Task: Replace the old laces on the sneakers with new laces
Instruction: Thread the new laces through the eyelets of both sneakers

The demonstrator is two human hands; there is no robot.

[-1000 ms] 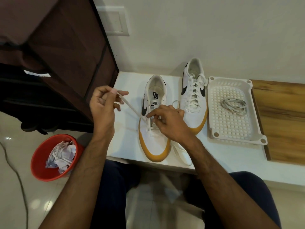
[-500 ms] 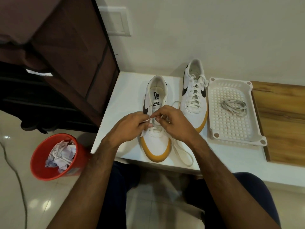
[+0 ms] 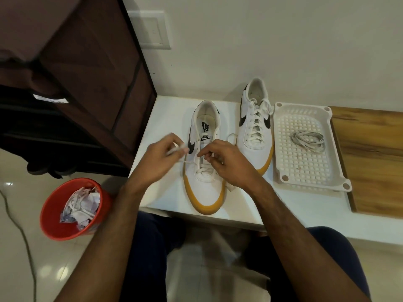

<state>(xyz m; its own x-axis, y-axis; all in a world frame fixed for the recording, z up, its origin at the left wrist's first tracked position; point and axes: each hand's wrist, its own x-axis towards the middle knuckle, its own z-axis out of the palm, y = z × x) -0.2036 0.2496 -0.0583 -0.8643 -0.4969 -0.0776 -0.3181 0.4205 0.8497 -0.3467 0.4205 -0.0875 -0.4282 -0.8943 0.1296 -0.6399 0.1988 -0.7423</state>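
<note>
Two white sneakers with black swooshes and yellow soles stand on a white table (image 3: pixel 165 110). The near sneaker (image 3: pixel 205 184) is laced only at its lowest eyelets with a white lace (image 3: pixel 204 170). My left hand (image 3: pixel 161 160) pinches one end of that lace just left of the shoe. Over the shoe's eyelets, my right hand (image 3: pixel 226 162) pinches the lace; its loose part loops behind that hand. The far sneaker (image 3: pixel 255 125) is fully laced. A coiled grey-white lace (image 3: pixel 308 140) lies in a white perforated tray (image 3: pixel 305 171).
A red bin (image 3: pixel 54 214) with crumpled paper and laces stands on the floor at left. A dark brown cabinet (image 3: pixel 91 62) borders the table's left side. A wooden board (image 3: pixel 370 160) lies right of the tray. My knees are below the table edge.
My left hand came down from pulling the lace up to the left, met the right hand at the eyelets, and now draws a short length out to the left.
</note>
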